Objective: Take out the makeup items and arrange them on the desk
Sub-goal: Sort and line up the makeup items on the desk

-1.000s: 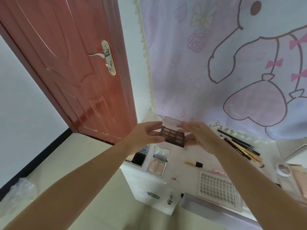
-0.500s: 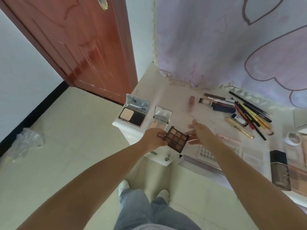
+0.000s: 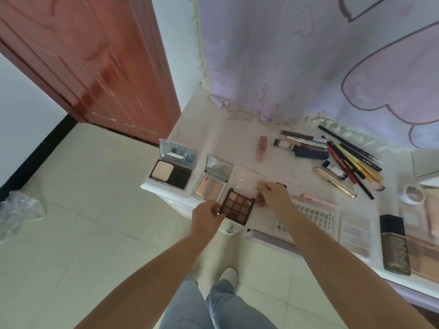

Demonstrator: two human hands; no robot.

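- Holding the eyeshadow palette (image 3: 238,206) at the desk's (image 3: 240,141) near-left corner, your left hand (image 3: 206,218) pinches its left edge while your right hand (image 3: 273,198) pinches the clear lid (image 3: 249,180), which is folded back and open.
- The palette sits just beside the open blush compact (image 3: 212,180), with the open powder compact (image 3: 172,168) further left; both stand right at the desk's front edge.
- You could drop it: the palette's near corner looks to overhang the edge, so letting go before it lies flat may tip it to the floor.
- You could knock the blush compact if you slide the palette leftward; there seems to be little room between them.
- The lid is thin and held only at one corner, so twisting it against your left hand's hold may strain the hinge.
- The pencils and brushes (image 3: 351,157) and the gold tube (image 3: 335,182) lie well apart from your hands, so they are in little danger.
- You cannot tell whether the palette already rests on the desk or hangs just above it; your hands cover both side edges.
- Your right hand hides a dark object behind it; only a corner shows.
- The lash tray (image 3: 316,217) is partly covered by your right forearm.
- The right end of the desk is cut off by the frame, and the items there, past the dark foundation bottle (image 3: 394,244), are blurred.
- No bag or box that items are taken from can be made out in this view.
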